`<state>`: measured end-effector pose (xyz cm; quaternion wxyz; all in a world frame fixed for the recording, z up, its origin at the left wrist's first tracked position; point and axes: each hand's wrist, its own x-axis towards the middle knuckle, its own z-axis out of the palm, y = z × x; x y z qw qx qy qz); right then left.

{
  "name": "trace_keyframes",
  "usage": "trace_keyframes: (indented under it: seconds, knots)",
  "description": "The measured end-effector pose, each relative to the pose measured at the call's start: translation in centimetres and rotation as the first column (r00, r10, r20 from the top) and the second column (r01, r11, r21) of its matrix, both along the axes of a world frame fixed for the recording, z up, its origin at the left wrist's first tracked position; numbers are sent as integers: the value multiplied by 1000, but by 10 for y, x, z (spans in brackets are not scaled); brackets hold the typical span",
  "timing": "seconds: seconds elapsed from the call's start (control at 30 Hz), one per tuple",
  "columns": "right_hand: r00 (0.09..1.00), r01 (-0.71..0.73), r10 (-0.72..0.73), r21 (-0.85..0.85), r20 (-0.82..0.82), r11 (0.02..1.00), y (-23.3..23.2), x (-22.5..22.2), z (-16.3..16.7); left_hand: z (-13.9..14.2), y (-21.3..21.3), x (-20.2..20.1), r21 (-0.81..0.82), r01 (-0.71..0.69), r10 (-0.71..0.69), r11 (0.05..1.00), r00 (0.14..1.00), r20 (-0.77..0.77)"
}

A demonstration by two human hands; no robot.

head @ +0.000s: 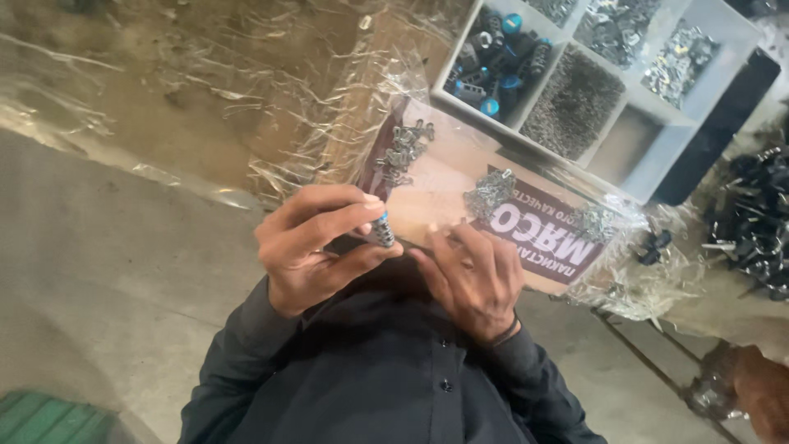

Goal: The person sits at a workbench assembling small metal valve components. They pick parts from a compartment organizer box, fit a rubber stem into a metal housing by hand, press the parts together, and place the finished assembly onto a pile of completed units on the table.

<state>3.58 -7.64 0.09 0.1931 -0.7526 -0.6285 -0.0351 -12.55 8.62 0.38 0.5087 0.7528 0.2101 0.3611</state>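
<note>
Over a plastic-wrapped table (246, 123), left hand (316, 247) grip pinches a small metal part (382, 232); right hand (477, 279) curled, empty.

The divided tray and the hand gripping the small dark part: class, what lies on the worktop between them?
In the head view, a small pile of metal clips lies on the plastic-covered board, between the left hand and the divided tray.

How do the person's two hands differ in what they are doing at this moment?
The left hand pinches a small dark part with a blue tip between thumb and fingers; the right hand shows nothing in its grasp. The left hand's fingers are stretched towards the part, while the right hand's fingers curl inward. Both hands come out of dark sleeves and hover close together above the plastic-covered table.
</note>
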Motion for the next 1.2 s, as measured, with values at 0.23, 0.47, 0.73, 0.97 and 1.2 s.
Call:
trace_keyframes:
  seconds: [0.23, 0.47, 0.73, 0.97, 1.2]
  knots:
    - [999, 11, -11, 2, -31, 1000, 18, -10, -17, -3, -7, 6, 10, 67, -67, 998, 998, 3]
    - [950, -298, 280, 133, 139, 945, -28, 33, -24, 0, -17, 20, 111, 202, -200, 973, 979, -29]
    - [430, 287, 80, 220, -899, 932, -55, 32, 8, 1, -31, 51, -13, 414, -414, 910, 910, 16]
    - [820, 383, -78, 443, -567, 811, -65, 27, 13, -7, -49, 71, 20, 457, -458, 889, 889, 30]
    - [758, 387, -28, 414, -652, 824, -63, 18, 12, -2, -55, 73, -6, 459, -459, 888, 888, 23]
